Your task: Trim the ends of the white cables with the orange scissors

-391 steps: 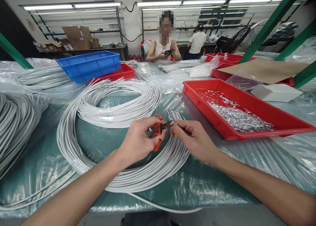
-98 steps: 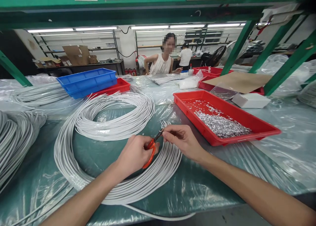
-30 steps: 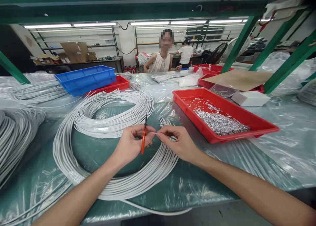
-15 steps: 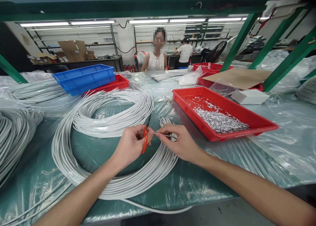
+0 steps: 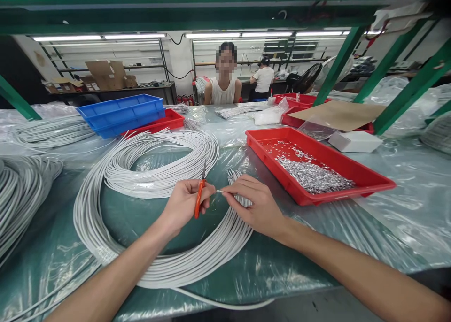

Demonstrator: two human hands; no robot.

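Note:
My left hand (image 5: 185,204) is closed around small orange-handled pliers (image 5: 199,201), whose dark tips point up and away. My right hand (image 5: 252,203) pinches the bare end of a thin white wire (image 5: 219,191), holding it just right of the pliers. Both hands hover over a large coil of white wires (image 5: 151,172) lying on the plastic-covered green table (image 5: 275,261). A red tray (image 5: 355,172) holding a heap of small silver metal pieces (image 5: 313,176) stands to the right of my right hand.
A blue tray (image 5: 123,113) sits stacked on a red tray (image 5: 165,121) at the back left. More wire bundles (image 5: 21,195) lie at the left edge. Cardboard (image 5: 338,113) and a white box (image 5: 354,141) lie at the back right. A person (image 5: 223,85) sits across the table. Green frame posts (image 5: 334,68) rise at the right.
The pliers have turned more upright in my left hand. My right hand has kept its pinch on the wire end near the tips. The person opposite shifted slightly.

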